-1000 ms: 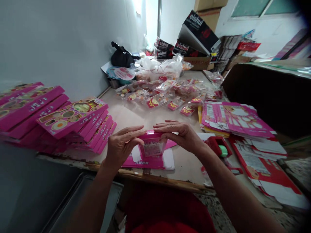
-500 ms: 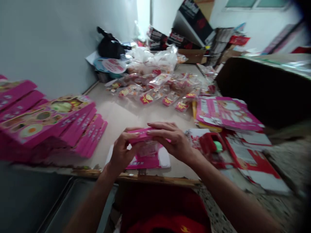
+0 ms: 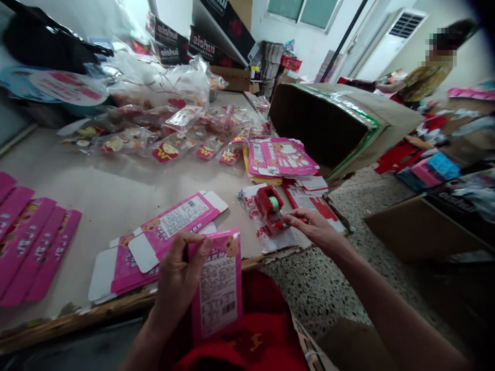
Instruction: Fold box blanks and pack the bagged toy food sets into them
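My left hand [image 3: 181, 278] is closed on the top edge of a pink cardboard box [image 3: 217, 286], held upright in front of my lap with its white printed panel facing me. On the table's right side stands a red tape dispenser [image 3: 269, 205] with a green core. My right hand [image 3: 309, 225] pinches at the dispenser's front end, where the clear tape comes off; the tape end itself hardly shows. Flattened pink cartons [image 3: 170, 226] with white flaps lie on the table just beyond my left hand.
Filled pink boxes [image 3: 34, 247] stand in a row at the left. Bagged toy pieces [image 3: 166, 149] spread across the back. A stack of printed pink sheets [image 3: 284, 157] lies before a large open carton [image 3: 325, 123]. Another person [image 3: 425, 77] is at the far right.
My view has swung to the right. My right hand has left the pink box and moved to the tape dispenser. The box, now upright in my left hand, has come nearer my body.
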Tool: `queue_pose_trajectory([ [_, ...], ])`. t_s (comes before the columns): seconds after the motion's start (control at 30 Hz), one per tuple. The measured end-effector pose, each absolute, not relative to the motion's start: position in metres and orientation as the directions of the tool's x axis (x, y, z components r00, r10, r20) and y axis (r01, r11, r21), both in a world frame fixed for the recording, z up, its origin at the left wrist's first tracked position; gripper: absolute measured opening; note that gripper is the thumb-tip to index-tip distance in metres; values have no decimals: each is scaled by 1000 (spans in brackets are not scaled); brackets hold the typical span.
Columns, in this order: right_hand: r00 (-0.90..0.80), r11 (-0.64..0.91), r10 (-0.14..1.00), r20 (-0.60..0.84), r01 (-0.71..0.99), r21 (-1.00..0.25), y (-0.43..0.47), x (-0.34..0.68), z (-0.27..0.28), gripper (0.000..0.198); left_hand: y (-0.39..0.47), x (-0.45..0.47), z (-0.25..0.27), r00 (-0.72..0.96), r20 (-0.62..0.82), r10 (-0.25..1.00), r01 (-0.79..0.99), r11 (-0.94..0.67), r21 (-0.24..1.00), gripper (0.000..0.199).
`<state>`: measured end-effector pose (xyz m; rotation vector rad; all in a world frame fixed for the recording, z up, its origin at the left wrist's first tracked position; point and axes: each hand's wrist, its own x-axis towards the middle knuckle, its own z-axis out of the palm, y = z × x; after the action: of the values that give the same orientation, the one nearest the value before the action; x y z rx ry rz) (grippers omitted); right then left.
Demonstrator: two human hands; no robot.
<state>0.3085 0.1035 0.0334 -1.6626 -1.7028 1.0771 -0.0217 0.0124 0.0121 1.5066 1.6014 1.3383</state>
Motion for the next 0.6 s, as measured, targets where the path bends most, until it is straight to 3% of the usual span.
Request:
queue_pose_trajectory([
  [0.17, -52, -121, 987, -152, 383, -916, 105, 289, 34, 41, 3, 3, -6, -115, 154, 981, 406, -95, 909, 23],
  [0.33, 118, 7, 992, 55, 374, -928, 82, 286, 37, 30, 8, 17, -2, -53, 15, 999, 353, 5, 936, 25],
  [0.47, 170, -191, 970, -173, 96, -977, 45, 284, 27, 34, 14, 25, -5, -17, -58, 998, 293, 60, 954, 27],
  [0.6, 154, -321, 928, -338, -128, -939, 37, 280, 5, 43, 12, 31, -3, 47, -99, 994, 219, 87, 972, 23],
])
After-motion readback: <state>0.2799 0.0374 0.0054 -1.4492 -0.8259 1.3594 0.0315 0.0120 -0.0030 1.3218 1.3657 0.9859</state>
